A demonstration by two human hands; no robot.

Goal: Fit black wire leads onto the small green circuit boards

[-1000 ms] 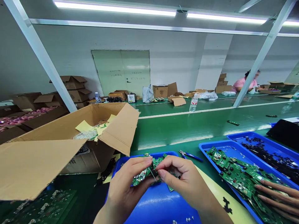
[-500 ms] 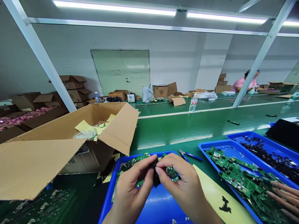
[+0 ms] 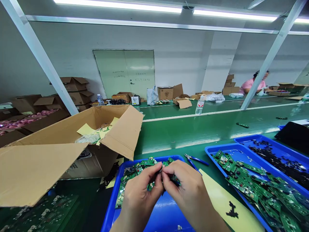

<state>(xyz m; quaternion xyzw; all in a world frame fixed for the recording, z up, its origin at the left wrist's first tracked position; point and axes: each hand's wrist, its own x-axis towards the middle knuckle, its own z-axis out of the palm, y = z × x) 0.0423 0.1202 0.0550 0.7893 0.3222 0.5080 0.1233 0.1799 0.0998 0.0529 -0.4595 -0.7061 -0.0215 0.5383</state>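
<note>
Over a blue tray (image 3: 110, 206), my left hand (image 3: 143, 190) and my right hand (image 3: 185, 188) meet fingertip to fingertip. Both pinch a small black piece (image 3: 160, 171), which the fingers mostly cover, so its exact kind does not show. Behind and below my hands, green circuit boards (image 3: 130, 175) lie in the far part of that tray. To the right of my right hand is a yellow sheet (image 3: 217, 193) with a black cut-out shape (image 3: 232, 210) on it. Blue-handled cutting pliers (image 3: 196, 160) lie just beyond the sheet.
An open cardboard box (image 3: 96, 161) stands at the left, its flaps spread towards me. On the right, one blue tray holds circuit boards (image 3: 256, 187), another holds small black parts (image 3: 277, 158). A water bottle (image 3: 200, 105) stands farther back. A person in pink (image 3: 249, 85) sits far right.
The black piece between my fingers has turned and shows less now. My hands stay almost in place. Another person's hand has left the right-hand tray of boards.
</note>
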